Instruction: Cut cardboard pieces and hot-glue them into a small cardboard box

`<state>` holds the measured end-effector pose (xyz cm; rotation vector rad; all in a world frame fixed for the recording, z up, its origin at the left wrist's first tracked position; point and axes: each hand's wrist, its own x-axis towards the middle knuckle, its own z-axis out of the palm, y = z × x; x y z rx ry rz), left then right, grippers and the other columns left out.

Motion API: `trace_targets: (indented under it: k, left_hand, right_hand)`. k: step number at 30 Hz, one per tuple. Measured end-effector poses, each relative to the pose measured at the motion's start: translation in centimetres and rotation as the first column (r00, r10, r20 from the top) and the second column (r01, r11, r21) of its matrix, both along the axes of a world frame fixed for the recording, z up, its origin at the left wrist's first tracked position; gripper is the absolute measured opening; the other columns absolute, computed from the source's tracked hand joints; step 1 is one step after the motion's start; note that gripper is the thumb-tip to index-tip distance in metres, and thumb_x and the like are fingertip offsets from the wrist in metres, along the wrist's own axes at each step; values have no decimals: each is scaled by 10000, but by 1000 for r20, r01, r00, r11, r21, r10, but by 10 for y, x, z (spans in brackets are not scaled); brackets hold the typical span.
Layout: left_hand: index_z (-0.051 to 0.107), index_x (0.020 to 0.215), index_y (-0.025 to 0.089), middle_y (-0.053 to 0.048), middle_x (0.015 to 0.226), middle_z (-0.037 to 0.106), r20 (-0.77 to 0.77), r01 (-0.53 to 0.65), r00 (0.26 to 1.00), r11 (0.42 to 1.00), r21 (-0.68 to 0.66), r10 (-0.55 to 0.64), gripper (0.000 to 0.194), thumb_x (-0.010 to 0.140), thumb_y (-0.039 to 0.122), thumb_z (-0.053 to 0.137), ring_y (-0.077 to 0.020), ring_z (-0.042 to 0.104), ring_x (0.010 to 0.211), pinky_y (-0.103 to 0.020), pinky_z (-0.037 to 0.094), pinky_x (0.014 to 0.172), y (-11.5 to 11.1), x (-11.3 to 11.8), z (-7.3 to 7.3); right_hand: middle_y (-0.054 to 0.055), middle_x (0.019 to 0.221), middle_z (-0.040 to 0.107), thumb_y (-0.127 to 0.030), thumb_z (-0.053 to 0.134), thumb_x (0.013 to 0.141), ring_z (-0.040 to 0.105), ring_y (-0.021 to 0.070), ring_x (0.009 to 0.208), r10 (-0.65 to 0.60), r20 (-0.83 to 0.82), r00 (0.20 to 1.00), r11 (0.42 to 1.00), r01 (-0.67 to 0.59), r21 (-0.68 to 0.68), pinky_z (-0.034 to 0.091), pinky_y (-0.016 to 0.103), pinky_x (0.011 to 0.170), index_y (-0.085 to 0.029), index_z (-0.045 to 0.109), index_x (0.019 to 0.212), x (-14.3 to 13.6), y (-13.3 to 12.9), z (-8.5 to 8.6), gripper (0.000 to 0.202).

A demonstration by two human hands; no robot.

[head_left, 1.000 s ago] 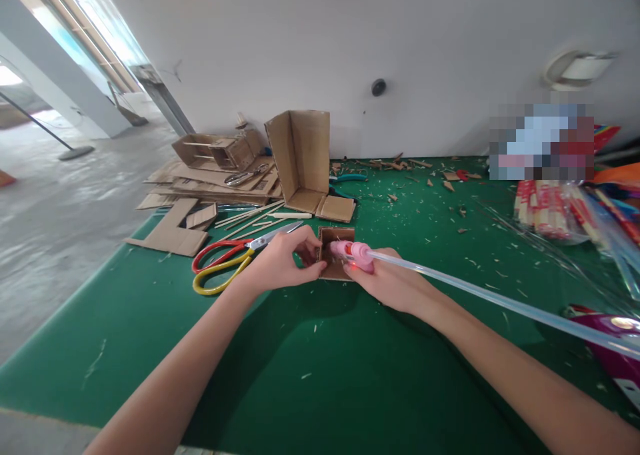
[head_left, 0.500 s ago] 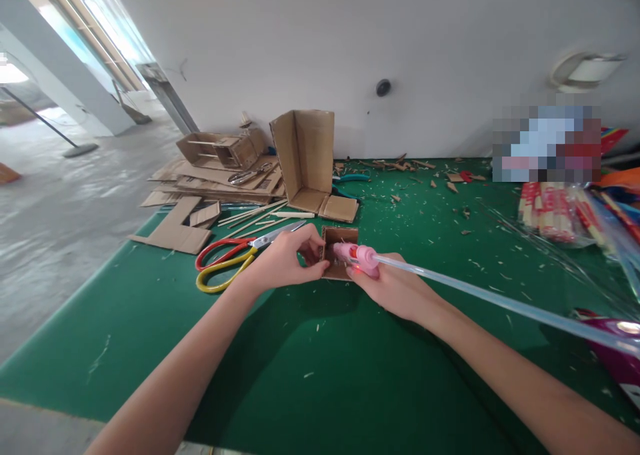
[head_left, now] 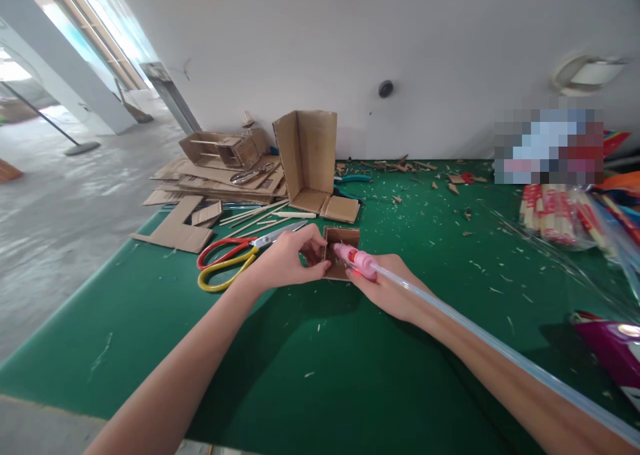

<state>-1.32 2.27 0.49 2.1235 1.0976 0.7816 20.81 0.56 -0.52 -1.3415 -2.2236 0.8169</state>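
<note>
A small open cardboard box (head_left: 349, 236) lies on the green table between my hands. My left hand (head_left: 296, 258) pinches its left wall between thumb and fingers. Wrapped round a pink glue gun (head_left: 364, 263), my right hand (head_left: 393, 287) is just right of the box, and the gun's nozzle points inside it. A long clear glue stick (head_left: 450, 312) runs from the gun's back toward the lower right. Scissors (head_left: 227, 262) with red and yellow handles lie beside my left wrist.
Behind are a tall folded cardboard piece (head_left: 317, 148), stacked cardboard (head_left: 200, 183), thin wooden sticks (head_left: 257, 215) and teal-handled pliers (head_left: 357, 178). Packaged sticks (head_left: 549, 215) and a purple object (head_left: 607, 352) are at the right. Scraps litter the green table (head_left: 280, 388).
The glue stick's far end has swung downward, and the glue gun has turned slightly with my right hand. My left hand keeps its hold on the box.
</note>
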Motion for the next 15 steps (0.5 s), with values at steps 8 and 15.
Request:
trace_targets:
  k: [8, 15]
  left_hand:
    - [477, 838, 195, 25, 739, 608, -3, 2, 1000, 1000, 26, -2, 193, 743, 247, 637, -92, 592, 618, -197, 492, 535, -2, 1, 4]
    - [472, 833, 197, 15, 757, 605, -42, 6, 999, 999, 40, -4, 179, 747, 247, 621, -98, 585, 634, -211, 484, 558, -1, 1, 4]
  right_hand:
    - [8, 613, 557, -294, 440, 882, 490, 119, 533, 13, 39, 999, 979, -20, 205, 332, 253, 514, -195, 467, 624, 2, -1, -1, 277]
    - [5, 618, 519, -288, 449, 875, 484, 129, 563, -3, 26, 1000, 950, -5, 311, 326, 263, 558, -202, 434, 649, 2, -2, -5, 242]
